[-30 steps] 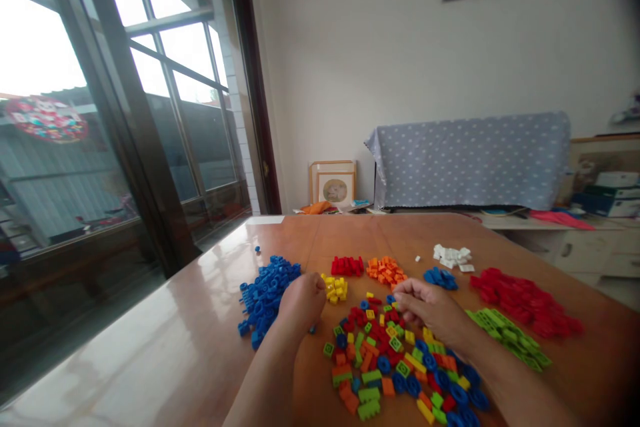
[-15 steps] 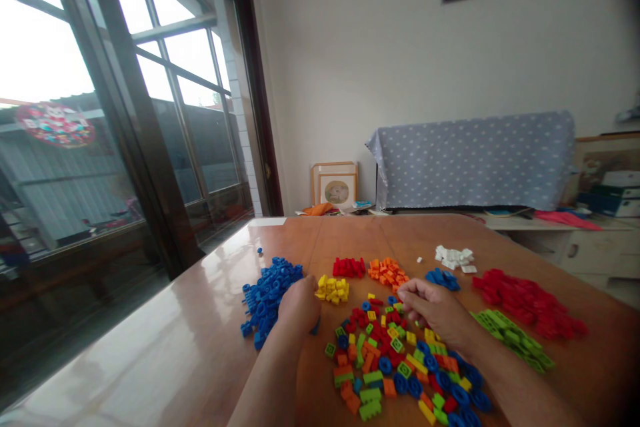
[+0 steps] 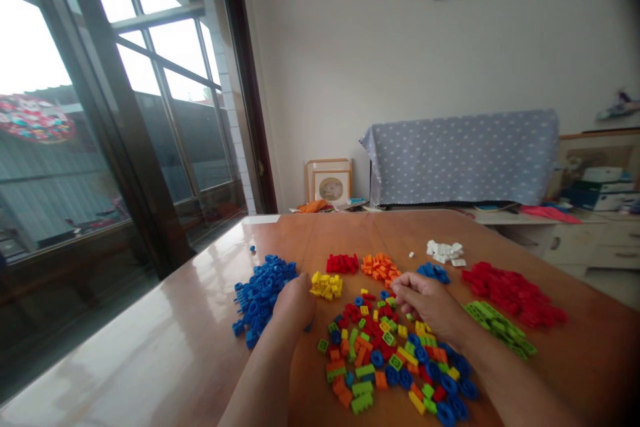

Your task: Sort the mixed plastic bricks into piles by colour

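The mixed bricks (image 3: 363, 388) lie loosely on the table, between the two forearms: small plastic blocks, square or long, some with round studs, together with blue round pieces (image 3: 405, 377). The right hand (image 3: 423, 295) is above their far edge, its fingers bent toward the thumb; whether it grasps a brick, I cannot tell. The left hand (image 3: 294, 301) is just beside the knobbly blue heap (image 3: 263, 299) and near the yellow blocks (image 3: 327, 285); its fingertips are hidden, so its grip I also cannot tell. Farther are the orange pieces (image 3: 380, 267) and the flat green pieces (image 3: 500, 328). The wooden table (image 3: 185, 340) is smooth and glossy. Behind it hangs a soft, dotted grey-blue cloth (image 3: 460, 157).
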Available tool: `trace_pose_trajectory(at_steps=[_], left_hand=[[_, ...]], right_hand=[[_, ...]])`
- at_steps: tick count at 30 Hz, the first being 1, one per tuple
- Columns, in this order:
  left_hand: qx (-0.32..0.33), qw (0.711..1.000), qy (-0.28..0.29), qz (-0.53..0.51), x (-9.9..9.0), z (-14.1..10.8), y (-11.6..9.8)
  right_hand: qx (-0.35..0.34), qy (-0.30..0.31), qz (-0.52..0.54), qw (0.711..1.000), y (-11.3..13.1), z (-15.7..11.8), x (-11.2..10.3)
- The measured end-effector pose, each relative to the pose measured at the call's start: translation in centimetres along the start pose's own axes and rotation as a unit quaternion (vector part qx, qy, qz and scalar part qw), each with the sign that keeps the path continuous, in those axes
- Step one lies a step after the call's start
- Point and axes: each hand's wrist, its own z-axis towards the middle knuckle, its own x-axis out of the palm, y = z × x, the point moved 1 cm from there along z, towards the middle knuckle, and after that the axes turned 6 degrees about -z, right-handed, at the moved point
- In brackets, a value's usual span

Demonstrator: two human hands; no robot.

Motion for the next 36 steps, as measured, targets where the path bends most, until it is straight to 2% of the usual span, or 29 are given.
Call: trace_pose_trajectory(at_steps=[3,6,13,20,23,27,31,36], left_hand=[[0.009,1.000,0.004,-0.009,0.1,0.0,-0.1],[0.008,1.000,0.009,-0.002,-0.2,-0.1,-0.5],[0.012,1.000,-0.007,0.001,-1.5,-0.9,-1.8],[0.060,0.995,-0.037,-0.074,-1.3,-1.1,-2.3],[0.106,0.986,-0.025,-0.124,-0.9,-1.7,-3.5],[0.168,0.957,0.044,-0.231,0.0,-3.4,-6.3],[0.190,0.916,0.122,-0.332,1.2,-4.8,-8.1],[0.171,0.881,0.159,-0.412,2.4,-4.9,-8.1]], right_hand=[[-0.005,0.003,-0.024,1.000,0.3,0.0,-0.1],[-0.029,0.020,-0.092,0.995,0.6,-0.3,-0.4],[-0.050,0.046,-0.231,0.971,0.2,-1.6,-1.8],[-0.076,0.036,-0.342,0.936,-0.2,-1.9,-1.1],[-0.080,0.029,-0.332,0.939,0.3,-1.7,-0.7],[-0.104,-0.004,-0.267,0.958,1.7,-1.8,0.3],[-0.134,0.010,-0.203,0.970,2.8,-2.2,1.8],[-0.152,0.025,-0.178,0.972,3.5,-2.6,2.9]])
